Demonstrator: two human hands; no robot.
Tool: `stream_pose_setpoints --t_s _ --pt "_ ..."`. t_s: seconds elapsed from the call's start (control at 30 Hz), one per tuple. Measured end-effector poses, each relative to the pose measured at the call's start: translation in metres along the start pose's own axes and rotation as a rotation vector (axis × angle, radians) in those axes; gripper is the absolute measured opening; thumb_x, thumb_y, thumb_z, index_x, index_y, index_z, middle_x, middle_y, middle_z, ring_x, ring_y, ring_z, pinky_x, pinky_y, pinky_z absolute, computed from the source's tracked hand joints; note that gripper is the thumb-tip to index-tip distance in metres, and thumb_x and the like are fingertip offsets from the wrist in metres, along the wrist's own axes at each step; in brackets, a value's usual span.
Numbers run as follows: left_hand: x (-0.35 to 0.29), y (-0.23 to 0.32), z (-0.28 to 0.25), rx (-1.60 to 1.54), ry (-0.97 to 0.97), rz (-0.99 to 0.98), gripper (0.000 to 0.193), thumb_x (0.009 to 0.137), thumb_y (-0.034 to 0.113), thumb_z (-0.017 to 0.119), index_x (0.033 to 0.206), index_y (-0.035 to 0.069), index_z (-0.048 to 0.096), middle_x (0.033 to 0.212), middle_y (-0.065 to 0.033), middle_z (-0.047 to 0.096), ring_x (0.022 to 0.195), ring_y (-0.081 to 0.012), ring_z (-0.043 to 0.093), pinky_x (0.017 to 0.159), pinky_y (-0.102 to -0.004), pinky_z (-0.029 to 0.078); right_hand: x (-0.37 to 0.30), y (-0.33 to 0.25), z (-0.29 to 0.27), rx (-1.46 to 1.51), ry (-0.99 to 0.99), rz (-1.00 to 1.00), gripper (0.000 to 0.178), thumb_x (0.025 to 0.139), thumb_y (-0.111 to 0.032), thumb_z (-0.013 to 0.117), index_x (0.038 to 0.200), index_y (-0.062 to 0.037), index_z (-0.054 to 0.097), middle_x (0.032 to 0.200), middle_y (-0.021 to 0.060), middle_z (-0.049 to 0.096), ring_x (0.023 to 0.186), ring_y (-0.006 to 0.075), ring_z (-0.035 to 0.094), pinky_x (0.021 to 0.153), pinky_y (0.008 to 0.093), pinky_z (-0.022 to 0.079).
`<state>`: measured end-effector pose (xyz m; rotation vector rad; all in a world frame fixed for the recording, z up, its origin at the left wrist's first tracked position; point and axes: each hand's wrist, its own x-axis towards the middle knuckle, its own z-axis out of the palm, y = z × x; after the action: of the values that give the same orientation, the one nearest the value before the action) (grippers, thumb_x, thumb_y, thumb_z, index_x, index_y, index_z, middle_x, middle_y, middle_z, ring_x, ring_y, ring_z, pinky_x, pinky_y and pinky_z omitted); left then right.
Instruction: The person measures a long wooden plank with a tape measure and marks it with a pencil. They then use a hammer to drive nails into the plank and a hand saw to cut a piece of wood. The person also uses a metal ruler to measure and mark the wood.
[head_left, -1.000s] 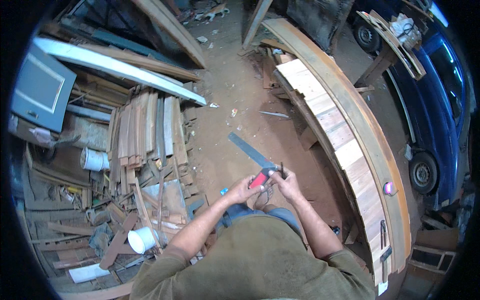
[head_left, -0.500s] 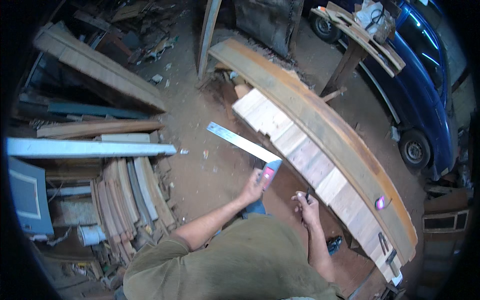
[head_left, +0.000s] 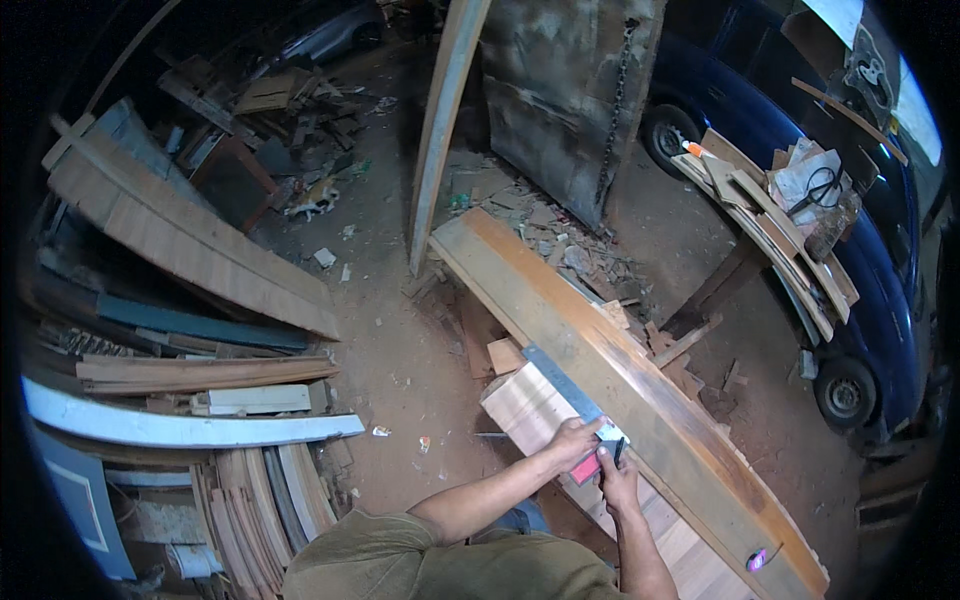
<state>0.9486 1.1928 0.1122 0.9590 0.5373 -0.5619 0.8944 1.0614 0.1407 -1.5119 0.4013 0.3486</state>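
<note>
My left hand [head_left: 574, 444] is closed on the handle end of a try square with a long steel blade [head_left: 562, 384] and a red-and-grey stock. The blade lies on pale wooden boards [head_left: 522, 412], alongside the edge of a long, brown timber piece [head_left: 580, 335]. My right hand [head_left: 620, 484] is close beside it, pinching a slim dark pen [head_left: 619, 450] that points upward near the square's corner. My fingers cover part of the square's stock, and the pen's tip is too small to make out.
A small pink-lit tape measure [head_left: 757, 560] rests at the timber's near end. Stacked curved planks [head_left: 262, 500] and a white board [head_left: 190, 428] lie on the left. A stand with offcuts [head_left: 765, 220] and a blue car [head_left: 880, 300] are at the right; an upright post [head_left: 445, 130] stands ahead.
The try square has moved from the air above the floor, rightward onto the pale boards. My right hand with the pen has come up next to it, and the view has shifted.
</note>
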Motion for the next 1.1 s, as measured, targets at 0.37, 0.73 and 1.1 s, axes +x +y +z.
stream_pose_setpoints --t_s 0.37,0.73,1.1 --pt "0.111 0.163 -0.244 -0.209 0.599 0.632 0.045 0.091 0.050 0.066 0.100 0.007 0.058 0.075 0.0007 0.052 0.072 -0.0125 0.053 0.068 -0.0331 0.050 0.051 -0.102 -0.134 -0.087 0.330 -0.147 0.029 0.095 -0.033 0.066 0.096 -0.0043 0.067 0.077 -0.0021 0.061 0.067 0.0082 0.053 0.061 0.0274 0.044" --pt "0.032 -0.039 -0.377 -0.021 0.749 0.097 0.043 0.101 0.053 0.045 0.093 0.013 0.059 0.066 0.0038 0.053 0.051 -0.0094 0.048 0.045 -0.0244 0.039 0.245 -0.325 -0.240 -0.042 0.349 -0.332 0.029 0.097 -0.037 0.062 0.102 -0.0080 0.065 0.089 0.0004 0.064 0.080 0.0119 0.059 0.074 0.0305 0.047" --pt "-0.018 -0.167 -0.362 0.146 0.691 -0.366 0.040 0.098 0.045 0.054 0.108 0.006 0.058 0.090 -0.0073 0.063 0.066 -0.0205 0.060 0.054 -0.0326 0.048 0.341 -0.347 -0.288 -0.094 0.591 -0.397 0.024 0.100 -0.016 0.043 0.104 0.0024 0.057 0.079 0.0087 0.064 0.063 0.0154 0.056 0.059 0.0278 0.044"
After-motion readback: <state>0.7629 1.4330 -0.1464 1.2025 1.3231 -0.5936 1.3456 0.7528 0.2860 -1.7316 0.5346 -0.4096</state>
